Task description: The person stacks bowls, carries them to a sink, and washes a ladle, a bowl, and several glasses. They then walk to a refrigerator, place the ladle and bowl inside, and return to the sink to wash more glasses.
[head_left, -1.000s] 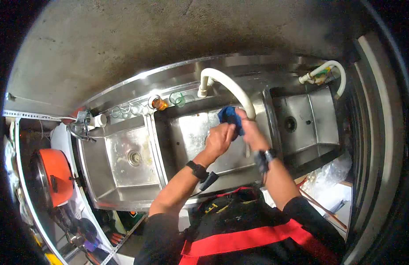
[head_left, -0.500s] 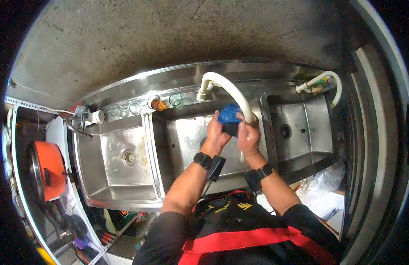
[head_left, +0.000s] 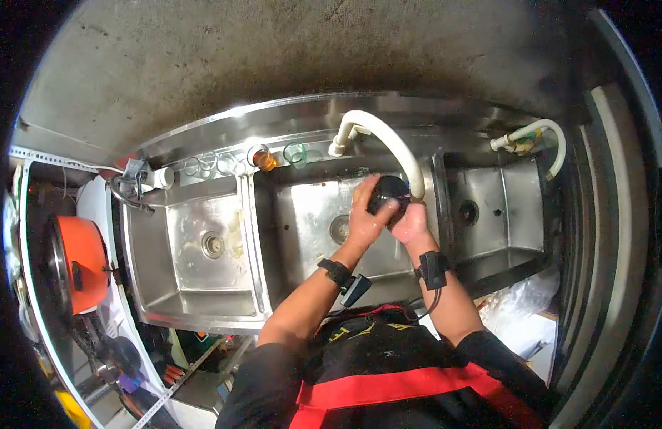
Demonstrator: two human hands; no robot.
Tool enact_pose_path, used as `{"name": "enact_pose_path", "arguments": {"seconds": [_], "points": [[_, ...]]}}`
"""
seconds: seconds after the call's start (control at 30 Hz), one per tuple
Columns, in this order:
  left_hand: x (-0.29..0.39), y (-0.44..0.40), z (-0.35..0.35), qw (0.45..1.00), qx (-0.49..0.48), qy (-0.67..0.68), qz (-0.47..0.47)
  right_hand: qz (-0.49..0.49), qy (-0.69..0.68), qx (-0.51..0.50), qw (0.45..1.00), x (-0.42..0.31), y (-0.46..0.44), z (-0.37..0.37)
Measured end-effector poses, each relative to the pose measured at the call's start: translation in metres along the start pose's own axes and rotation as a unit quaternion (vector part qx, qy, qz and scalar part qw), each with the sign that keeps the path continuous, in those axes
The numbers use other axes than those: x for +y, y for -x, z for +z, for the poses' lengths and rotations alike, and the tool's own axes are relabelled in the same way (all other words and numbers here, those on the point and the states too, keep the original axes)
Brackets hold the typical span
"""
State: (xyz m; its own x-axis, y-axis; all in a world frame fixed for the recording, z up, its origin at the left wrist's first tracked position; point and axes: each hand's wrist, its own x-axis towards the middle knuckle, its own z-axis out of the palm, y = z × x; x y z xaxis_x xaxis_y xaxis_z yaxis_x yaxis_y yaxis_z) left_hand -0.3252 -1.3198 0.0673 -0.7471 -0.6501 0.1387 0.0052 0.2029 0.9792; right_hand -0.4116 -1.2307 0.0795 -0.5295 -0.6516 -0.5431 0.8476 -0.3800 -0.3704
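Strap: red, running right across the black shirt down at the near edge.
Wristbands: both wrists are wearing dark ones, and a small block is jutting out by the left one.
Left hand: here's the action, grasping the dark piece, fingers lying along its left edge, thumb crossing its front.
Right hand: pressing in at the lower right of the dark piece; the fingers are hiding behind it, so whether they're clenching or just supporting, I cannot tell.
Dark piece: rounded, sitting between the two hands over the middle basin, right near the mouth of the white tap.
Side basins: the left basin is showing its drain and some pale marks, while the right basin is sitting in deeper shade.
Pot: orange, standing off to the left of the basins.
White tap: arching up from the back ledge and curving down toward the hands.
Glasses: lining up along that ledge, clear ones, then an amber glass, then a green glass.
Wall: grey and stained, rising behind everything.
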Motion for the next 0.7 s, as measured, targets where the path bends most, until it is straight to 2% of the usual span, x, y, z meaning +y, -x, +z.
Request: {"name": "enact_pose_path", "arguments": {"seconds": [0.07, 0.1, 0.17, 0.2, 0.23, 0.27, 0.3, 0.33, 0.37, 0.4, 0.43, 0.47, 0.53, 0.57, 0.67, 0.7], "points": [[0.000, 0.003, -0.004, 0.998, -0.037, -0.039, -0.018, 0.002, 0.106, 0.056, 0.993, 0.009, 0.000, -0.004], [0.000, 0.002, -0.005, 0.997, -0.053, -0.027, -0.053, 0.011, 0.093, 0.094, 0.991, 0.013, 0.001, -0.006], [-0.001, -0.001, -0.009, 0.989, -0.082, 0.001, -0.122, -0.016, 0.130, 0.099, 0.986, 0.018, -0.002, -0.019], [-0.002, -0.002, -0.009, 0.973, -0.105, 0.085, -0.185, -0.029, 0.147, 0.104, 0.983, 0.022, -0.003, -0.027], [-0.002, -0.006, -0.011, 0.946, -0.128, 0.168, -0.245, -0.024, 0.136, 0.099, 0.985, 0.023, -0.004, -0.031], [-0.002, -0.010, -0.012, 0.908, -0.150, 0.248, -0.302, -0.026, 0.181, 0.052, 0.982, 0.021, -0.006, -0.036], [-0.006, -0.012, -0.014, 0.911, -0.163, 0.253, -0.283, -0.029, 0.226, 0.004, 0.974, 0.015, -0.007, -0.041], [-0.002, -0.014, -0.014, 0.889, -0.156, 0.310, -0.299, -0.031, 0.270, -0.045, 0.961, 0.006, -0.009, -0.047], [0.005, -0.015, -0.016, 0.863, -0.150, 0.366, -0.315, -0.013, 0.455, -0.028, 0.890, -0.005, -0.011, -0.037], [0.009, -0.013, -0.017, 0.832, -0.143, 0.420, -0.332, 0.009, 0.622, -0.020, 0.782, -0.016, -0.013, -0.026], [-0.006, -0.012, -0.016, 0.804, -0.167, 0.466, -0.328, 0.008, 0.759, 0.048, 0.650, -0.017, 0.007, 0.019], [0.001, -0.010, -0.014, 0.806, -0.157, 0.460, -0.338, 0.005, 0.864, 0.114, 0.490, -0.021, 0.023, 0.058], [0.026, -0.001, -0.008, 0.809, -0.137, 0.449, -0.353, -0.186, 0.847, 0.093, 0.490, -0.012, 0.015, 0.021], [0.017, 0.002, -0.001, 0.821, -0.136, 0.437, -0.341, -0.278, 0.827, 0.078, 0.482, -0.010, 0.010, 0.004], [-0.007, -0.002, -0.004, 0.753, -0.157, 0.507, -0.389, -0.245, 0.648, -0.018, 0.721, -0.013, -0.003, -0.016], [-0.022, -0.005, -0.005, 0.744, -0.167, 0.497, -0.414, -0.187, 0.594, -0.037, 0.781, -0.016, -0.003, -0.017]]}}
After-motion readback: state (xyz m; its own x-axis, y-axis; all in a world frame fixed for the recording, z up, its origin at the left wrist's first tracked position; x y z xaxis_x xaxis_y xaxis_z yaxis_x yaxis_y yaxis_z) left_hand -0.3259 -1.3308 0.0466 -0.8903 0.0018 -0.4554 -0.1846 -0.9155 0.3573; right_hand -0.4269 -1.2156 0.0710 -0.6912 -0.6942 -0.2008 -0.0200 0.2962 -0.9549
